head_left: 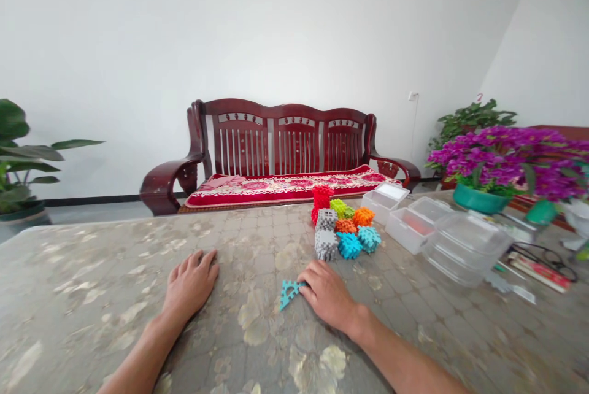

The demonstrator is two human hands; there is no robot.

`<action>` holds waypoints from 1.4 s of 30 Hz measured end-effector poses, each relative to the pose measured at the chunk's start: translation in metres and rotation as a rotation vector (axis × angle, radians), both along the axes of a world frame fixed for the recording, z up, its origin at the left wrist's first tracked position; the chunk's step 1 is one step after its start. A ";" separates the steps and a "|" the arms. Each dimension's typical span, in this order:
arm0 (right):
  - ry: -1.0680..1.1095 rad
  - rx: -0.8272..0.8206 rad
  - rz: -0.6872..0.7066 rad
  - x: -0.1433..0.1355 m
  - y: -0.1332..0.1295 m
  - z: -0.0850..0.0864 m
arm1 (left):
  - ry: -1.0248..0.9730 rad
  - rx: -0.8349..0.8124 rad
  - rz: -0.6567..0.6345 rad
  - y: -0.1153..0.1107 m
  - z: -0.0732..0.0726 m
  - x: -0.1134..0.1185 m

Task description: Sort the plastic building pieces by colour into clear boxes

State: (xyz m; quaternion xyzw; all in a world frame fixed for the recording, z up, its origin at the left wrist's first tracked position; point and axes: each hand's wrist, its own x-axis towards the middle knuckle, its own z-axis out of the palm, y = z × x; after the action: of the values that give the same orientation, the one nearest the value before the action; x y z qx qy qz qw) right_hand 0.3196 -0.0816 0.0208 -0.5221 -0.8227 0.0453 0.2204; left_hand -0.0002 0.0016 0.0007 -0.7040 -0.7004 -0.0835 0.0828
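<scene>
My left hand (191,282) lies palm down on the table, its fingers stretched out with nothing in them. My right hand (327,293) pinches one corner of a teal triangular interlocking piece (289,293) with toothed edges and an opening in the middle. The piece is at or just above the tabletop; I cannot tell which. Just beyond my right hand stand blocks built of such pieces: grey blocks (326,244), a red stack (321,200), blue blocks (350,246), orange blocks (363,216) and a lime green block (342,208).
Clear plastic boxes (409,231) stand right of the blocks, one holding something orange. Further right are glasses (545,256), a red-and-white box (539,270) and purple flowers (510,158) in a green pot. A wooden bench (289,136) stands behind the patterned table (216,345).
</scene>
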 end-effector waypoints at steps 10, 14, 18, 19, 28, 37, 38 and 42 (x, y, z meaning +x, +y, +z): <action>-0.041 0.091 0.010 0.003 -0.001 -0.006 | 0.012 0.009 -0.006 0.004 -0.006 -0.004; -0.044 0.102 0.006 0.003 -0.003 -0.004 | 0.004 0.012 -0.008 0.003 -0.004 -0.003; -0.038 0.074 -0.024 0.001 -0.004 -0.002 | 0.020 0.006 -0.001 0.001 -0.002 -0.001; -0.034 0.066 -0.033 0.001 -0.004 -0.002 | 0.024 0.005 -0.001 0.001 -0.002 -0.001; -0.048 0.093 -0.002 0.002 -0.001 -0.008 | 0.030 -0.015 0.009 0.002 -0.001 -0.001; 0.206 0.429 -0.167 0.042 0.012 0.024 | 0.038 -0.026 0.020 0.001 -0.001 -0.001; 0.244 0.480 -0.240 0.057 0.016 0.028 | 0.041 -0.029 0.019 0.001 0.000 -0.001; 0.282 0.564 -0.550 0.121 0.028 0.031 | 0.043 -0.040 0.015 0.001 0.000 0.000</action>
State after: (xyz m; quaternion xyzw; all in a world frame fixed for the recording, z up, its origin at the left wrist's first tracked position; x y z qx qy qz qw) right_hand 0.4401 -0.0534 0.0517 -0.6301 -0.5946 -0.1715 0.4690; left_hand -0.0002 0.0026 0.0011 -0.7021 -0.7050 -0.0537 0.0845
